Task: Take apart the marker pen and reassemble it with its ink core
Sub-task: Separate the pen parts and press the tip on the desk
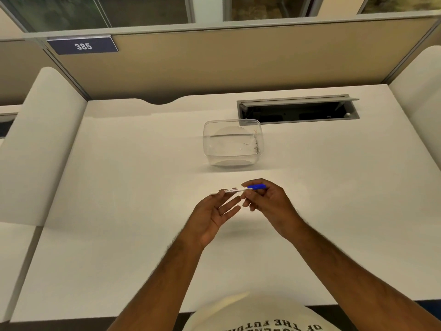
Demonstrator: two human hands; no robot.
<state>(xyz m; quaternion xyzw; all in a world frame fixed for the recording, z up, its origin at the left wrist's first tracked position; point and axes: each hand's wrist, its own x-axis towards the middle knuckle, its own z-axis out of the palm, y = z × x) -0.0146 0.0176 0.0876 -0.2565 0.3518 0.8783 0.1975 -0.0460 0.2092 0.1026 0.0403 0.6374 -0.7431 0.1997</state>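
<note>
Fingers, right hand [267,201]: pinching the pen [238,189] at its blue cap [257,187].
Fingers, left hand [214,211]: mostly straight and spread, fingertips under the white barrel [232,190]; whether they pinch it I cannot tell.
Pen: held above the desk [119,211] between both hands, apparently still whole.
Axis: left to right, cap at the right fingers, so pulling apart runs sideways.
Tub [232,144]: beyond the fingers, well apart.

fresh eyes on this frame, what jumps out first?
The marker pen held over mid-desk: the right hand pinches its blue cap end, and the left hand steadies the white barrel with its fingers mostly straight. Behind it, a clear plastic container sits on the white desk, near an open cable hatch.
</note>
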